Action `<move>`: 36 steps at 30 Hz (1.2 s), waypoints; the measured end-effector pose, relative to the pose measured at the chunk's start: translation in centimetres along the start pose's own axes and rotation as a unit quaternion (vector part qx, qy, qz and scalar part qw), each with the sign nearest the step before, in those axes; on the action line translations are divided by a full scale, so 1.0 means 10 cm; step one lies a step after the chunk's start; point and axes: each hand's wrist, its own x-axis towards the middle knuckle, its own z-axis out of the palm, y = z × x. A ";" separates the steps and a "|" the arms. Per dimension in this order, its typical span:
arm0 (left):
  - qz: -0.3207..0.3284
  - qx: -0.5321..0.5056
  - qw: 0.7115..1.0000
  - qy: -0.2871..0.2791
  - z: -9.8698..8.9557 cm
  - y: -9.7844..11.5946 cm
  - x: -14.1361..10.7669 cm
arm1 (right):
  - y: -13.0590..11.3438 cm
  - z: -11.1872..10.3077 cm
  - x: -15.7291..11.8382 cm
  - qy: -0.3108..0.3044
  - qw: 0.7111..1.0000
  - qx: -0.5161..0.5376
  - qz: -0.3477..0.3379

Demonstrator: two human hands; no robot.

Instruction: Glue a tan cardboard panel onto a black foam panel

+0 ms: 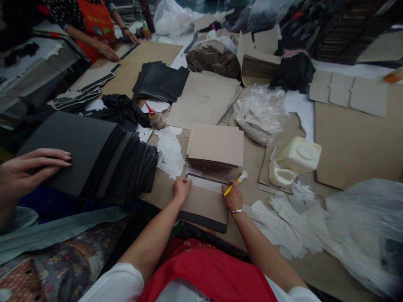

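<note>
Two hands work at 6 o'clock, directly in front of you. Your left hand [181, 189] rests with fingers curled on the upper left corner of the black-edged board [204, 205], pinning it flat so it cannot slide on the table [355, 142]. Your right hand [233, 197] grips the yellow-handled brush [235, 183], fingers closed around the handle near its lower end, with the bristle tip pointing toward 1 o'clock beyond the board's far right corner.

Just beyond the board, at 12 o'clock, the stack of tan boards [216, 147] sits within short reach. At 2 o'clock the white jug [299, 156] lies tipped on its side, near a white tub; its contents cannot be judged. Torn paper scraps [283, 222] lie heaped at 3 o'clock, apart from the work surface.

At 9 o'clock, a co-worker's hand [28, 170] lies with fingers extended on the fanned stack of black sheets [103, 159]. A small glue bottle [155, 117] stands at 11 o'clock.

Far off at 11 o'clock, another person in an orange apron [97, 23] presses both hands on a board. The apron bears printed marks; they are too small to read. No other writing is legible.
</note>
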 end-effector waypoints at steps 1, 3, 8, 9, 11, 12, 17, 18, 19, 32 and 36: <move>-0.001 0.008 1.000 -0.002 0.00 0.00 0.01 | 0.00 0.00 0.00 -0.001 1.000 -0.003 -0.001; -0.002 0.018 1.000 -0.007 -0.01 0.01 0.01 | 0.00 0.01 0.01 -0.003 1.000 -0.006 -0.001; 0.003 0.040 0.999 -0.018 -0.04 0.00 0.03 | 0.02 0.04 0.01 0.001 1.000 -0.003 0.000; 0.004 0.046 0.999 -0.021 -0.04 0.00 0.03 | 0.02 0.04 0.01 0.003 1.000 -0.003 -0.001; 0.005 0.056 0.998 -0.027 -0.03 -0.02 0.04 | 0.03 0.05 0.01 0.003 1.000 -0.005 0.000; 0.005 0.058 0.998 -0.030 -0.03 -0.03 0.05 | 0.03 0.05 0.01 0.003 1.000 -0.007 0.002; 0.008 0.064 0.997 -0.034 0.01 -0.05 0.08 | 0.00 0.06 0.01 -0.003 1.000 -0.018 0.001; 0.008 0.064 0.997 -0.034 0.00 -0.05 0.09 | 0.00 0.06 0.01 -0.006 1.000 -0.022 -0.003; 0.008 0.066 0.997 -0.034 -0.01 -0.05 0.10 | -0.01 0.06 0.01 -0.008 1.000 -0.026 -0.008; 0.453 0.256 0.847 -0.109 0.44 0.08 -0.42 | 0.08 0.18 -0.35 0.014 0.969 0.001 -0.246; 0.337 0.302 0.887 -0.093 0.22 -0.14 -0.28 | 0.12 0.19 -0.36 0.016 0.963 0.000 -0.271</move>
